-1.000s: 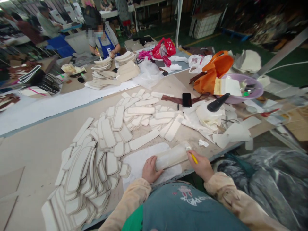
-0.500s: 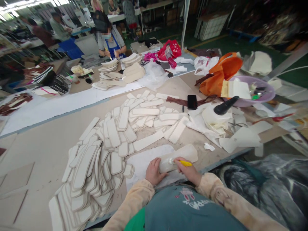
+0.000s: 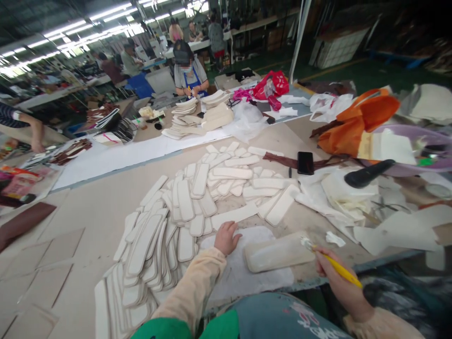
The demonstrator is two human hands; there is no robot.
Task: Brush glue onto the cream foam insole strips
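My right hand [image 3: 341,278] is closed around a yellow-handled brush [image 3: 341,269]. White paste shows on its bristles, which are at the right end of a rounded beige panel [image 3: 278,252]. The panel has a wet-looking sheen and lies partly on a white sheet [image 3: 229,270]. My left hand [image 3: 227,238] is off the panel, above the sheet's left part, fingers apart and holding nothing I can see. Its fingertips are close to a long pale strip [image 3: 235,215]; I cannot tell if they touch. Left of that hand spreads a heap of rounded off-white pieces [image 3: 146,245].
Beyond the heap lie a phone [image 3: 305,163] and brown strips. To the right are a white container [image 3: 349,186] with a black-handled tool, an orange bag [image 3: 367,122] and a purple basin [image 3: 438,141]. A co-worker [image 3: 190,77] sits across the table; another person's arm [image 3: 33,132] reaches in at far left.
My left hand has left the panel and moved up and left toward the strips. My right hand has carried the brush to the panel's right end. The view has tilted up and turned left.
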